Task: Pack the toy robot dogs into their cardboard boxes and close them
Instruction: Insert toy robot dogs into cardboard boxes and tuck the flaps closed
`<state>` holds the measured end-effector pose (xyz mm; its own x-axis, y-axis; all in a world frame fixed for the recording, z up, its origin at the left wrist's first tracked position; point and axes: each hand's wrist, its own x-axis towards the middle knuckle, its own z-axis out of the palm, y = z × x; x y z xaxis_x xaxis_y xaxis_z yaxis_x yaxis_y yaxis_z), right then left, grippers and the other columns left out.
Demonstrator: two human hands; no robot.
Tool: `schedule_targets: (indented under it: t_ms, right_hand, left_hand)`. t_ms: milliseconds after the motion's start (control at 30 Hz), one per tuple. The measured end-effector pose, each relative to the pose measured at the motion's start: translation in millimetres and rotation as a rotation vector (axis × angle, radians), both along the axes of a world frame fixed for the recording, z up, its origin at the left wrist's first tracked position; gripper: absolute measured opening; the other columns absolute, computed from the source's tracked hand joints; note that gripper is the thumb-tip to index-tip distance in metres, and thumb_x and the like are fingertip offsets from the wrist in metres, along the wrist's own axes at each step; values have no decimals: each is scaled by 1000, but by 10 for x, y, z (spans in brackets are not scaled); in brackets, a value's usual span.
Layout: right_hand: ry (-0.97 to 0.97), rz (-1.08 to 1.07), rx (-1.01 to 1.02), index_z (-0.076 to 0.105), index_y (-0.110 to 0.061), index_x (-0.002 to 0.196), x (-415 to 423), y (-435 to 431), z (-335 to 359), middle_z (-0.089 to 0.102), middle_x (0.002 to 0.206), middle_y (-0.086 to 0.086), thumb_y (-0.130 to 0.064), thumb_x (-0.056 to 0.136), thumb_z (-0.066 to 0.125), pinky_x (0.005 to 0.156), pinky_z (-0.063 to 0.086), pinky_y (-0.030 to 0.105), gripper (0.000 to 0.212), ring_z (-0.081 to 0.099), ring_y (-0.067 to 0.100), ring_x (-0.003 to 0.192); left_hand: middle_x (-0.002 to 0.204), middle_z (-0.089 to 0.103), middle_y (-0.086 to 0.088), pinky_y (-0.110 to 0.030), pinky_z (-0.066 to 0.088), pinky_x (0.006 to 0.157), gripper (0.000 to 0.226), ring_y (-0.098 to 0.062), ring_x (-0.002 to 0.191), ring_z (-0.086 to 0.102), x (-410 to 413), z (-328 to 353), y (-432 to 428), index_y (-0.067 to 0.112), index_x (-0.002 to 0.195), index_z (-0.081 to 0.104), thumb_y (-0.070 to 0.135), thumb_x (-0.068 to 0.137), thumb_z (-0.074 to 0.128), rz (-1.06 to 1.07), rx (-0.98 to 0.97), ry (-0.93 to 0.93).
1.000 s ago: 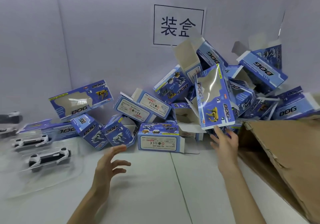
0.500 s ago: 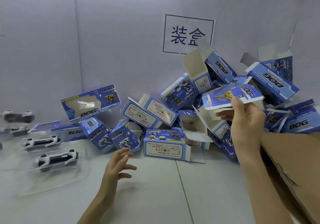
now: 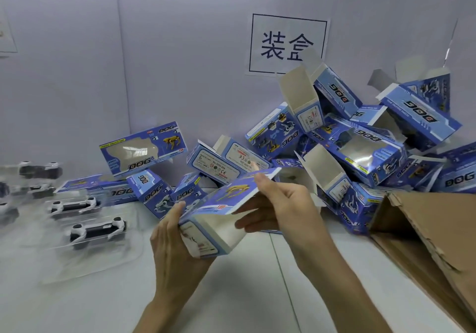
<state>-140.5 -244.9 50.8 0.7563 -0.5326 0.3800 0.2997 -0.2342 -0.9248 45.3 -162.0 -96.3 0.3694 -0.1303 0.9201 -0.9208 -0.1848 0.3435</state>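
Over the white desk (image 3: 257, 294), the blue box (image 3: 226, 201) that the right grip (image 3: 280, 209) alone held a moment ago is now grasped by the left grip (image 3: 175, 245) too, likely ready for a toy robot dog (image 3: 99, 229) lying leftward.

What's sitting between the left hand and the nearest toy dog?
Head view: only the dog's clear plastic tray and bare table between the toy dog and the left hand holding the box.

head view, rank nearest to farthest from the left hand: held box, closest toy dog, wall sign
1. held box, gripped by the left hand itself.
2. toy dog, just to its left.
3. wall sign, far back, up and right.
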Motion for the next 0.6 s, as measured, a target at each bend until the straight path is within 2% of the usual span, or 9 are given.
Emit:
schedule_targets:
  t_ms: [67, 167, 200, 267, 333, 400, 467, 533, 600]
  right_hand:
    - [-39, 72, -50, 73, -13, 89, 10, -2, -3, 77, 82, 9, -46, 94, 48, 58, 58, 26, 42, 72, 23, 63]
    - [-236, -2, -208, 71, -18, 106, -8, -99, 11, 77, 93, 4, -40, 96, 55, 71, 58, 25, 29, 73, 19, 77]
    - [-297, -98, -249, 72, -19, 105, -13, -153, 5, 77, 96, 0, -33, 95, 58, 75, 57, 24, 22, 72, 16, 83]
    - [-339, -263, -271, 71, -23, 104, -4, -259, -24, 75, 99, -9, -27, 90, 59, 79, 54, 21, 18, 69, 7, 91]
    - [-303, -282, -242, 70, -25, 107, 42, -334, -76, 73, 103, -13, -22, 92, 64, 78, 53, 18, 16, 66, 2, 93]
    - [-229, -248, -224, 68, -26, 114, 115, -384, -175, 72, 109, -13, -16, 94, 66, 80, 53, 21, 22, 66, 2, 99]
    - [-193, -230, -226, 67, -27, 118, 187, -425, -297, 71, 113, -14, -18, 93, 67, 84, 54, 22, 26, 65, 3, 105]
    - [-192, -212, -233, 67, -29, 117, 252, -453, -405, 71, 109, -17, -17, 94, 67, 81, 52, 17, 27, 64, 1, 104]
    - [-185, -200, -213, 66, -31, 113, 315, -477, -496, 71, 106, -17, -11, 94, 65, 79, 51, 15, 28, 64, 1, 103]
  left_hand:
    - [132, 48, -3, -42, 44, 92, 102, -25, 115, 49, 3, -17, 7, 9, 134, 37, 42, 50, 85, -44, -23, 90]
    - [126, 52, 1, -37, 50, 84, 103, -21, 110, 55, -36, -19, 25, 14, 134, 37, 52, 53, 89, -155, -81, 346]
    - [125, 54, 1, -32, 51, 83, 104, -17, 109, 57, -46, -10, 28, 15, 134, 38, 58, 53, 87, -194, -94, 406]
    - [117, 59, 3, -15, 49, 79, 101, -1, 102, 58, -73, 16, 38, 16, 131, 41, 68, 53, 79, -265, -106, 443]
    - [115, 61, 7, -5, 46, 76, 97, 7, 100, 59, -101, 38, 42, 13, 131, 43, 66, 58, 77, -331, -103, 436]
    - [118, 61, 13, -3, 45, 79, 99, 8, 103, 59, -111, 48, 38, 6, 135, 44, 67, 63, 76, -386, -80, 437]
    - [119, 61, 22, -6, 47, 82, 108, 4, 107, 60, -98, 42, 36, 2, 143, 36, 69, 68, 74, -436, -23, 429]
    - [123, 59, 26, -13, 51, 85, 115, 1, 110, 62, -73, 22, 34, 9, 153, 23, 67, 69, 75, -485, 68, 438]
    - [127, 57, 27, -13, 50, 87, 117, 1, 113, 60, -65, -6, 23, 22, 156, 14, 64, 68, 78, -527, 169, 469]
